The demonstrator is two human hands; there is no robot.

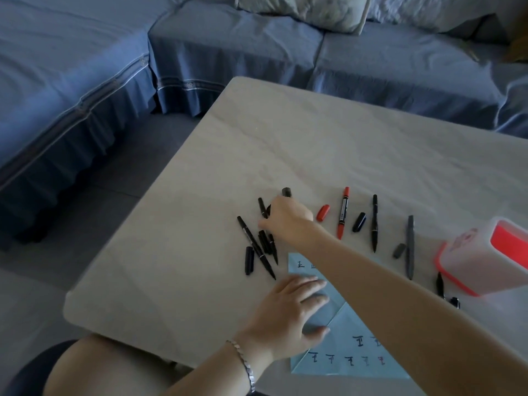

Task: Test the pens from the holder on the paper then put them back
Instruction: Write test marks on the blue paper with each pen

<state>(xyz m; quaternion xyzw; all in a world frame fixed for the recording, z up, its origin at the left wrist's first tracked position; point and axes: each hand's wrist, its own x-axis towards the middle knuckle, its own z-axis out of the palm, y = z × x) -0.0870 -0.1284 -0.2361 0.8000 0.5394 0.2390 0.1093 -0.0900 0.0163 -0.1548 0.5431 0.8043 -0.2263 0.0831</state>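
On the pale, stone-like table [285, 144], the right hand [288, 217] reaches into a loose cluster of about four slim black pens [258, 248] near the left edge, fingers curled over them, though I cannot tell whether it pinches one. The left hand [291, 312], a metal bracelet [244, 364] on its wrist, lies flat with fingers together on the blue paper [347, 350], which carries rows of small test marks at the near edge. Further right lie one red marker [343, 212] with its red cap [323, 213] off, one black pen [374, 222] beside a black cap [359, 222], one grey pen [410, 247] and, at the right edge, the rounded white-and-red plastic holder [483, 261].
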